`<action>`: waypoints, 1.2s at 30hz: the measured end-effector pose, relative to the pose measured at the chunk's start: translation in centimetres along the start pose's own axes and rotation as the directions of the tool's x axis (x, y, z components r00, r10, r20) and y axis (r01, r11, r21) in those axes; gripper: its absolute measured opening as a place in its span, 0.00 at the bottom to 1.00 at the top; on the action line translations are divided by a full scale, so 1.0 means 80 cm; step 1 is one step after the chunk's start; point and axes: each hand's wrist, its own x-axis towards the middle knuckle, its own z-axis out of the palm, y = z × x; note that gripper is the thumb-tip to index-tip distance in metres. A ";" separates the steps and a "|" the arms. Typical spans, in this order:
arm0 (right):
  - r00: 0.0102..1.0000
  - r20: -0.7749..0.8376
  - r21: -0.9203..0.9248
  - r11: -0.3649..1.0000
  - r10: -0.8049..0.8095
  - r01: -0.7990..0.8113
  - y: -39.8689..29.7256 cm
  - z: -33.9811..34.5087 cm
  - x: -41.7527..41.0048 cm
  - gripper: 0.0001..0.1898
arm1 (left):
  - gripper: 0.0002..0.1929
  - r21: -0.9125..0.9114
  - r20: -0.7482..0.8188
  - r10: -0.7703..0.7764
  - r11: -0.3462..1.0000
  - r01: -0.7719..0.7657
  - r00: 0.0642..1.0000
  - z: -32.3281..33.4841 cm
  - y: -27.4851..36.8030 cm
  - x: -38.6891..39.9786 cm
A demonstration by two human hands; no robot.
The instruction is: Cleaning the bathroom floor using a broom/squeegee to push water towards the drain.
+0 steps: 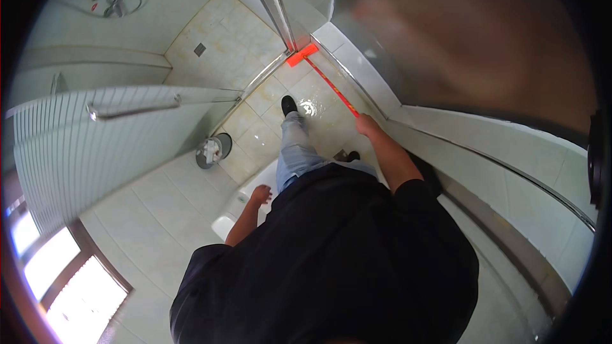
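My right hand [367, 125] is closed around the red, patterned handle [332, 85] of a long-handled floor cleaning tool. Its bright orange-red head [302, 55] rests in the floor corner, against the foot of the metal-framed shower partition [282, 19]. Whether that head is a brush or a squeegee I cannot tell. My left hand [261, 194] hangs empty at my left side, fingers loosely apart, over a white ceramic fixture [224, 225] that looks like a toilet. Wet tiled floor [311, 105] shines under the tool and around my black shoe [288, 104].
A glass shower door [62, 153] with a metal handle [134, 109] swings out at left. Beside it stands a waste bin [210, 150] holding crumpled paper. A metal threshold [264, 74] borders the shower floor, where a drain [200, 49] sits. A tiled ledge [356, 64] runs at right.
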 end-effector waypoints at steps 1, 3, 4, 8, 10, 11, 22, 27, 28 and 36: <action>0.998 0.022 -0.147 0.987 -0.056 0.059 0.030 0.013 0.000 0.14 | 0.18 -0.022 0.024 0.026 0.999 -0.025 0.999 -0.035 0.031 0.011; 0.999 0.019 -0.208 0.978 0.029 -0.024 0.074 0.044 -0.020 0.14 | 0.18 -0.043 0.000 0.105 0.994 -0.105 0.994 -0.102 0.102 0.029; 0.995 0.054 -0.201 0.977 0.083 -0.071 0.073 0.046 -0.046 0.15 | 0.17 -0.096 -0.025 0.157 0.983 -0.159 0.987 -0.136 0.129 0.043; 0.928 0.258 -0.226 0.951 0.269 -0.213 0.066 0.049 -0.167 0.20 | 0.14 -0.202 -0.108 0.297 0.928 -0.313 0.949 -0.243 0.256 0.079; 0.896 0.248 -0.157 0.928 0.369 -0.339 0.062 0.057 -0.221 0.21 | 0.14 -0.177 -0.077 0.333 0.923 -0.342 0.940 -0.267 0.315 0.091; 0.866 0.249 -0.108 0.901 0.433 -0.419 0.053 0.055 -0.242 0.21 | 0.13 -0.171 -0.086 0.345 0.919 -0.355 0.935 -0.276 0.342 0.092; 0.816 0.085 0.196 0.793 0.572 -0.576 -0.036 0.013 -0.298 0.19 | 0.13 0.144 0.132 0.361 0.914 -0.378 0.923 -0.216 0.457 0.093; 0.852 -0.061 0.300 0.823 0.520 -0.482 -0.050 0.053 -0.170 0.11 | 0.16 0.519 0.224 0.294 0.771 -0.369 0.929 -0.171 0.466 0.063; 0.838 -0.040 0.353 0.792 0.544 -0.498 -0.055 0.043 -0.154 0.11 | 0.16 0.547 0.227 0.290 0.752 -0.368 0.930 -0.164 0.467 0.059; 0.692 0.122 0.399 0.604 0.711 -0.690 0.033 0.165 -0.179 0.14 | 0.17 0.739 0.339 0.283 0.510 -0.440 0.897 -0.094 0.568 0.029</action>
